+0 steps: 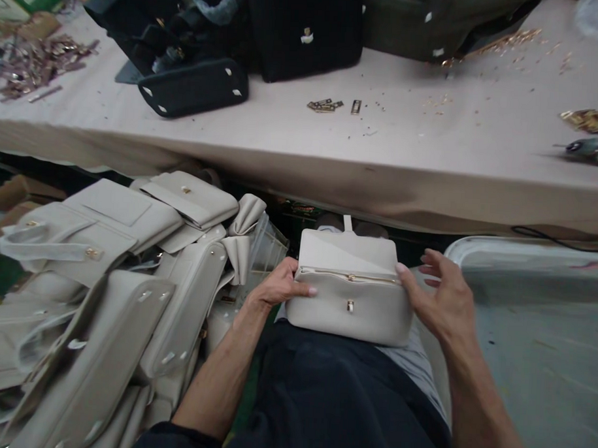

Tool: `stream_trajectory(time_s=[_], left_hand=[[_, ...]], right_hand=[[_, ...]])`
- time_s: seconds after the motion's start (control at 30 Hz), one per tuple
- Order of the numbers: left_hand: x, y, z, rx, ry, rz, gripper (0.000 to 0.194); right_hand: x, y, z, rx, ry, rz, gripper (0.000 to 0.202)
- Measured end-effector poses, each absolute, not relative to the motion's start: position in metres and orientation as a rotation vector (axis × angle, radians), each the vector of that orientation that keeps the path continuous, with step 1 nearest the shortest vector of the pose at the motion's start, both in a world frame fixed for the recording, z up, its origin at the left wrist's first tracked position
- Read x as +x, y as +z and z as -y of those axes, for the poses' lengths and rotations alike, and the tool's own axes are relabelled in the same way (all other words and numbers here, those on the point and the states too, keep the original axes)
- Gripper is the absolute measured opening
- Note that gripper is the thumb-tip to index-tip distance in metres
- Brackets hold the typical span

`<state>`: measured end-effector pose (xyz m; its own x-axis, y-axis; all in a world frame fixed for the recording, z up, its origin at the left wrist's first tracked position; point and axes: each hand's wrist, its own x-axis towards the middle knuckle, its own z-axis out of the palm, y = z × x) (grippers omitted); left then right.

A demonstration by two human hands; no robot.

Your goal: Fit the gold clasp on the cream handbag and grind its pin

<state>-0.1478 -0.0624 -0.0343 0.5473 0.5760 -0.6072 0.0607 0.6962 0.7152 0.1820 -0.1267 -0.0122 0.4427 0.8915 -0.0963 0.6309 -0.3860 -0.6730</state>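
A small cream handbag (pixel 325 313) rests on my lap with its flap folded back, away from me. Along its top runs a zipper, and a gold clasp (pixel 350 306) sits on its front. My left hand (pixel 280 285) grips the bag's left end, thumb over the front and fingers behind. At the other end my right hand (pixel 441 294) has its thumb against the bag's upper right corner, its fingers spread and raised off it.
A pile of cream bags (pixel 123 329) lies to my left by a clear plastic crate (pixel 269 246). On my right stands a pale tub (pixel 534 350). The cloth-covered table (pixel 292 129) ahead holds black bags (pixel 305 35), metal plates (pixel 325 106) and a tool (pixel 593 149).
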Motion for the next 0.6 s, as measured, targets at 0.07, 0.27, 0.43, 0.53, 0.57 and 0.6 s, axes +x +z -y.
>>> stream_trajectory(time_s=[0.07, 0.27, 0.43, 0.53, 0.57, 0.6], left_hand=[[-0.153, -0.034, 0.065, 0.762, 0.336, -0.924, 0.053], [-0.147, -0.029, 0.05, 0.861, 0.517, -0.981, 0.075], [-0.119, -0.009, 0.016, 1.286, 0.928, -1.559, 0.059], [-0.099, 0.017, 0.009, 1.382, 1.033, -1.627, 0.039], [-0.093, 0.026, 0.01, 1.44, 1.053, -1.645, 0.036], [-0.088, 0.035, 0.013, 1.523, 1.084, -1.67, 0.034]], right_hand=[[0.188, -0.028, 0.124, -2.038, 1.064, 1.026, 0.085], [0.174, -0.042, 0.129, -1.647, 1.456, 0.636, 0.082], [0.18, -0.049, 0.128, -1.69, 1.277, 0.775, 0.058], [0.188, -0.055, 0.128, -1.676, 1.202, 0.874, 0.046], [0.19, -0.055, 0.128, -1.662, 1.187, 0.908, 0.042], [0.19, -0.054, 0.128, -1.65, 1.17, 0.936, 0.038]])
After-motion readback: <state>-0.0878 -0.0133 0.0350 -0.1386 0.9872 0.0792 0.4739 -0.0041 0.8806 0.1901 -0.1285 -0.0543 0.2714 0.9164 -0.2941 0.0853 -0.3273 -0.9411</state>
